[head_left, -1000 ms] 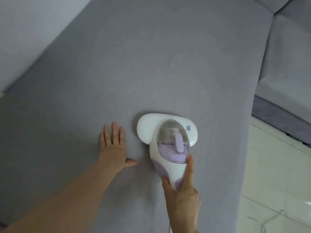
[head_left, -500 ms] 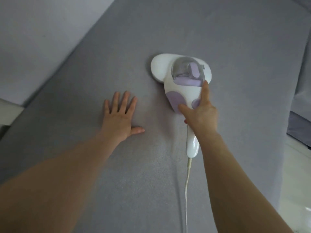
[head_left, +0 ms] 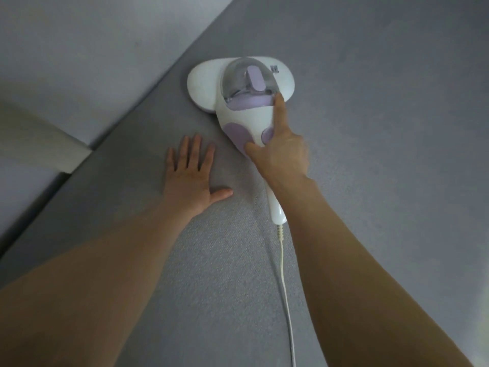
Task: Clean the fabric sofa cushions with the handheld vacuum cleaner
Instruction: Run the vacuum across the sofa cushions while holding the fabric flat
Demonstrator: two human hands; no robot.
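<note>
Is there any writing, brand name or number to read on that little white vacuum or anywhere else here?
No text can be read anywhere.
Small dark mark on the right side of the handheld vacuum cleaner, beside its clear dome: perhaps a printed code or label, too small and blurred to read.
Sofa cushion, cord, left hand and right hand: no lettering visible.

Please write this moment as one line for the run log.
right hand: grips vacuum cleaner | vacuum: head flat on sofa cushion | left hand: flat on cushion | cord: trails back
</note>
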